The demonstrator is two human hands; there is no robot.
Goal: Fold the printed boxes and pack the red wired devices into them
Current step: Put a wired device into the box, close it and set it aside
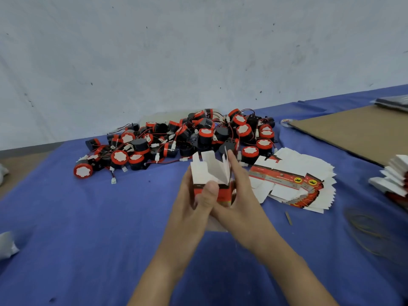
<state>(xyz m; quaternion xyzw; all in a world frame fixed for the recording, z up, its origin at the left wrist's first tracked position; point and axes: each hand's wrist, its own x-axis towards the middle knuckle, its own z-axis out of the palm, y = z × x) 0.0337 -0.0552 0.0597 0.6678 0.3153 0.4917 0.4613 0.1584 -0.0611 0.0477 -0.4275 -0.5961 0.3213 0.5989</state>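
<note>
Cloth of blue covers the table [88, 228], and at its far side, against the wall, lies the heap of red wired devices [176, 140]. They look like hard plastic drums, probably light but solid. Their thin leads are tangled, so each is best lifted by the body, never by the wire. Right of the hands the flat printed boxes [293, 180] lie fanned out; thin card like this is likely slick and easily creased. The half-formed box [207, 171] is held up over the table's middle. The left hand [192, 204] grips its red lower body, thumb pressed on the front. The right hand [245, 195] lies along its right side, forefinger [230, 157] straight against a flap. The open white flaps [208, 154] should bend only at their scores; a firm squeeze would probably buckle the walls.
</note>
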